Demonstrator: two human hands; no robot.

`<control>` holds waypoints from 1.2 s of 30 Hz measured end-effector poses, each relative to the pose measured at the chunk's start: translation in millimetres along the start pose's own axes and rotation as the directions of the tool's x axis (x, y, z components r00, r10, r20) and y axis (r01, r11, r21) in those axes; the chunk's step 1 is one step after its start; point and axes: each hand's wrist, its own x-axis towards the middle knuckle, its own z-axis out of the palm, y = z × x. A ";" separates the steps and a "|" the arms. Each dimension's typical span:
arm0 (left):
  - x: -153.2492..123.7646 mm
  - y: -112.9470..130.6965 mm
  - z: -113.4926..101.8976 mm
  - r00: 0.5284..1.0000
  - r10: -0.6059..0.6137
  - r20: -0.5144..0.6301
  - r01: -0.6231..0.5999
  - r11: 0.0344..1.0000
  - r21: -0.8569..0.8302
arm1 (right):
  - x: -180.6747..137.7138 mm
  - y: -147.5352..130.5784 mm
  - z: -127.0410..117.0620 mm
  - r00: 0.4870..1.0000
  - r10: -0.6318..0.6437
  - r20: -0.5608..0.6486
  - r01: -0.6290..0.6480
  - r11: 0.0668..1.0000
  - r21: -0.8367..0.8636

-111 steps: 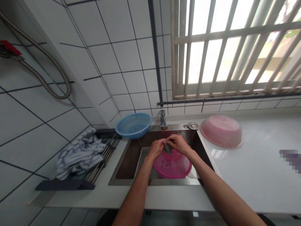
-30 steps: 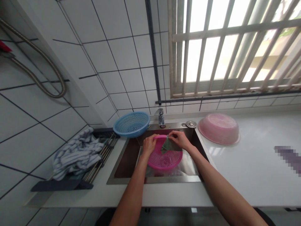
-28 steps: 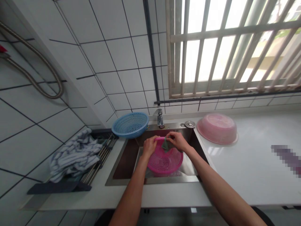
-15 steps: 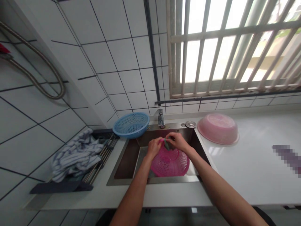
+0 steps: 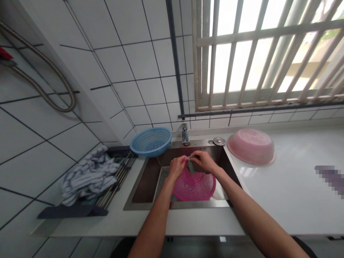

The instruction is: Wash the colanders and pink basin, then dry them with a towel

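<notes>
A pink plastic colander (image 5: 197,188) is tilted up in the steel sink (image 5: 139,186), its holes facing me. My left hand (image 5: 177,167) is closed on its far rim. My right hand (image 5: 204,160) pinches a small grey-green cloth-like piece (image 5: 190,167) against the same rim, close to the left fingertips. That piece hangs down inside the colander; its exact kind is too small to make out. Both hands are almost touching. Something pale lies under the colander at the right, mostly hidden.
Behind the sink stands a chrome faucet (image 5: 185,135), with a blue plastic basket (image 5: 151,142) to its left. A pink basin (image 5: 251,147) rests upside down on the right counter (image 5: 285,193), past a metal drain cover (image 5: 219,141). A striped towel (image 5: 91,177) lies on a rack at left.
The hands stay at the colander's rim with only slight finger movement. The grey-green piece hangs a little lower and straighter. The view has shifted slightly.
</notes>
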 end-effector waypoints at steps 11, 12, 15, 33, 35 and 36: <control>-1.7 0.6 -0.9 0.998 0.041 -0.042 -0.043 0.998 -0.055 | -0.3 -2.3 -1.8 0.999 0.002 -0.039 -0.001 1.000 0.016; -1.1 0.5 -2.3 0.998 0.023 -0.066 -0.027 0.998 -0.056 | -0.1 -0.9 -3.9 0.999 0.010 -0.041 -0.010 1.000 0.020; 1.0 -4.2 -8.4 0.987 -0.039 -0.156 0.026 0.996 -0.081 | 0.6 5.4 -10.5 0.996 0.045 -0.073 -0.044 0.999 0.012; 6.7 -38.9 -9.5 0.940 -0.187 -0.286 0.155 0.979 -0.129 | -0.7 42.3 -17.6 0.960 0.191 -0.204 -0.177 0.980 0.086; 8.4 -39.7 -6.8 0.956 -0.049 -0.288 0.017 0.993 -0.114 | -1.0 37.1 -16.1 0.973 0.170 -0.154 -0.155 0.983 0.101; 9.1 -38.9 -5.3 0.957 0.027 -0.288 -0.060 0.993 -0.105 | -1.1 32.5 -15.4 0.979 0.161 -0.127 -0.147 0.983 0.112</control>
